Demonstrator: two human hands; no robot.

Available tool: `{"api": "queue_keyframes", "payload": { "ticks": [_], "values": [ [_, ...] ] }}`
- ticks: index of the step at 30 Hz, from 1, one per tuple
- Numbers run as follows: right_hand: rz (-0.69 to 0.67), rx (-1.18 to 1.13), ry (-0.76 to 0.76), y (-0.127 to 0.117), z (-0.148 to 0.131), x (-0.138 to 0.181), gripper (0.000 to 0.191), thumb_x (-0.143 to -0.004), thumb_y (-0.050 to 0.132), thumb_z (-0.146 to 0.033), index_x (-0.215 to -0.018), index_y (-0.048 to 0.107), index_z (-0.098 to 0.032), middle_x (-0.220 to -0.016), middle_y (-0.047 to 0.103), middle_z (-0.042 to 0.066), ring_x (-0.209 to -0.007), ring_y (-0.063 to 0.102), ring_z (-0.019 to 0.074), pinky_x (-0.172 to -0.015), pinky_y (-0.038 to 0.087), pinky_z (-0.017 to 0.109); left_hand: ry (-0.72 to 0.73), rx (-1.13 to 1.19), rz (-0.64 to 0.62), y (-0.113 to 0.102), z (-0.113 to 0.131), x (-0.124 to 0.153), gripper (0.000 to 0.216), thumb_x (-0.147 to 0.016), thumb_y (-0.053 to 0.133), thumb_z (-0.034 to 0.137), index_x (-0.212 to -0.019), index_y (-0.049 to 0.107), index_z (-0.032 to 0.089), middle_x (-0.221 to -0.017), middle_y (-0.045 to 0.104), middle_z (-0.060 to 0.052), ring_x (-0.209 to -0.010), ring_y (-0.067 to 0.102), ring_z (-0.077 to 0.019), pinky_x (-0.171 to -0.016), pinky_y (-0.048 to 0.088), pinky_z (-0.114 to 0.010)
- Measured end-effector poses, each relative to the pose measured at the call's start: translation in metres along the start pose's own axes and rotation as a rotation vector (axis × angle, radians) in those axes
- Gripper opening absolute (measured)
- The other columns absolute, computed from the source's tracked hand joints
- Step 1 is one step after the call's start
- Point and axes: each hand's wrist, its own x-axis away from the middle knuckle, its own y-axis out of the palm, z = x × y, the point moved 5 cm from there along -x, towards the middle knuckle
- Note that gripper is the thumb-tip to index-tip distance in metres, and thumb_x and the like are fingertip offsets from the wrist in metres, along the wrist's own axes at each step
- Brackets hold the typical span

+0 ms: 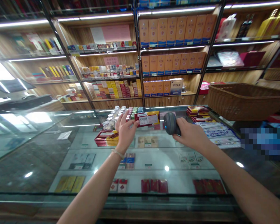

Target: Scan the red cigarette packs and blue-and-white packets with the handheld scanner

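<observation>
My left hand (pixel 126 129) pinches one end of a flat red-and-yellow packet (pixel 147 119), possibly a chocolate bar, whose white label with a barcode faces me. My right hand (pixel 189 132) is wrapped round a dark grey barcode scanner (pixel 170 123) with a small blue light. The scanner's head is just right of the packet, with a small gap between them. Below and left of my left hand lies a stack of similar red-and-yellow packets (pixel 105 139). Another stack of packets (pixel 197 112) sits beyond my right hand.
Under me is a glass display counter (pixel 140 163) with cigarette packs inside. Several small white-capped bottles (pixel 112 116) stand behind my left hand. Blue-and-white packets (pixel 218 132) and a wicker basket (pixel 242 102) are at right. Shelves of orange boxes (pixel 171 32) line the wall.
</observation>
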Motion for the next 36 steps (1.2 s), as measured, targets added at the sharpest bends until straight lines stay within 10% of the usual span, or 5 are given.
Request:
{"api": "queue_keyframes", "payload": {
  "ticks": [19,25,36],
  "values": [
    [-0.017,0.054,-0.108,0.051,-0.004,-0.013,0.040,-0.090,0.063,-0.037,-0.124,0.063,-0.014,-0.142,0.059,0.021,-0.123,0.056,0.0336,-0.087,0.055,0.040,0.048,0.016,0.027,0.002,-0.003,0.001,0.021,-0.093,0.068,0.041,-0.082,0.080,0.027,-0.156,0.058,0.000,-0.151,0.041,-0.0350,-0.128,0.026,-0.060],
    [0.035,0.023,-0.154,0.058,-0.003,-0.014,0.052,-0.090,0.061,-0.041,-0.130,0.062,-0.007,-0.157,0.048,0.025,-0.149,0.036,0.0416,-0.117,0.037,0.061,0.046,0.009,0.014,0.003,-0.003,0.002,0.020,-0.092,0.068,0.041,-0.084,0.081,0.028,-0.158,0.057,0.001,-0.151,0.040,-0.0352,-0.128,0.026,-0.061],
    [-0.002,-0.077,-0.187,0.069,0.004,-0.016,0.070,-0.095,0.051,-0.069,-0.130,0.066,-0.011,-0.159,0.046,0.026,-0.156,0.028,0.0447,-0.120,0.027,0.073,0.056,0.017,0.003,0.005,-0.001,0.005,0.019,-0.092,0.069,0.041,-0.084,0.081,0.028,-0.158,0.056,0.000,-0.152,0.039,-0.0344,-0.128,0.028,-0.059]
  ]
}}
